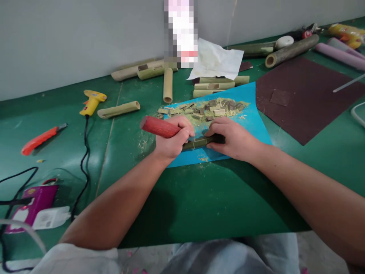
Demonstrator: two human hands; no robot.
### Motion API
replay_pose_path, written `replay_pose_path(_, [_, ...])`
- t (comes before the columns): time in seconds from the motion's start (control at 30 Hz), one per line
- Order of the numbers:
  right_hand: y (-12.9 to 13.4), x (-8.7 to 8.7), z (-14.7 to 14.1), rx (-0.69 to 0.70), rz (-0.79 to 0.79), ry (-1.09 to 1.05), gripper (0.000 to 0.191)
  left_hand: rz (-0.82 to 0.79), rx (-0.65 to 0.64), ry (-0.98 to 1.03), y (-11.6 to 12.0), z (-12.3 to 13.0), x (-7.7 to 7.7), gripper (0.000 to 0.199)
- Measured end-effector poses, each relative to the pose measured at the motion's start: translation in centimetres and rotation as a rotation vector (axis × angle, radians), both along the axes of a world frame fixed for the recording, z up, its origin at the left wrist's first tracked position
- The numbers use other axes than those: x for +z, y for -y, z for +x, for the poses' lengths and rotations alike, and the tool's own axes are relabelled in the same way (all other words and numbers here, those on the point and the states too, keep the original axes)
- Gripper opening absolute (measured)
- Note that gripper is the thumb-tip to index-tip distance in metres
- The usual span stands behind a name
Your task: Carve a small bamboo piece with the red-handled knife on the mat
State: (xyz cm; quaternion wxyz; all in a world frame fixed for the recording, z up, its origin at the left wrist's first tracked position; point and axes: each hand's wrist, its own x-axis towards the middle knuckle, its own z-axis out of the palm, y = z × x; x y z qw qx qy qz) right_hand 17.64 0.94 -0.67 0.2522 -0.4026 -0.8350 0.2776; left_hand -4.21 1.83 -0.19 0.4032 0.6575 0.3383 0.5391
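A tool with a thick red handle [161, 127] is in my left hand [173, 139], its handle pointing up and to the left. The tool's working end is low over a dark green bamboo piece [199, 143], mostly hidden by my fingers. My right hand [232, 137] grips the right end of that bamboo, fingers and thumb around it. Under both hands lies a blue sheet [259, 125]. Just beyond them, a heap of bamboo chips and shavings [211, 108] is spread on the sheet.
Cut bamboo tubes [168, 85] lie toward the wall. On the left are a yellow glue gun [93, 102] with a black cord, a red-orange knife [40, 140] and a purple packet [34, 205]. A dark brown sheet [302, 95] and a long bamboo tube [293, 51] are at the right.
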Motion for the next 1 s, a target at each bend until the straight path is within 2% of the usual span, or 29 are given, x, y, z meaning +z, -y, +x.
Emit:
replay_pose_path(0.2, [0.0,0.2,-0.1,-0.016,-0.026,0.006,0.013,-0.030,0.104,0.060,-0.1,-0.2,-0.3,0.022])
replay_pose_path(0.33, [0.0,0.2,-0.1,-0.015,-0.029,0.019,0.014,-0.024,0.008,0.059,-0.2,-0.3,-0.4,0.026])
replay_pose_path(0.47, [0.0,0.5,0.1,0.016,0.011,0.070,0.012,-0.018,-0.088,-0.091,-0.2,-0.4,0.4,0.021])
replay_pose_path(0.63, [-0.1,1.2,0.6,0.050,0.087,0.176,0.014,0.003,0.058,-0.170,0.7,0.1,2.1,0.022])
replay_pose_path(0.73, [0.1,1.4,0.4,0.045,0.064,0.164,0.010,-0.021,0.070,-0.146,1.2,0.7,2.4,0.022])
replay_pose_path(0.87, [1.0,1.5,-0.8,-0.063,-0.040,0.135,0.012,-0.006,0.099,-0.098,1.3,1.3,1.6,0.026])
replay_pose_path(1.0, [1.9,1.8,-2.3,-0.184,-0.123,0.222,0.015,-0.085,0.158,-0.106,1.2,1.6,0.7,0.026])
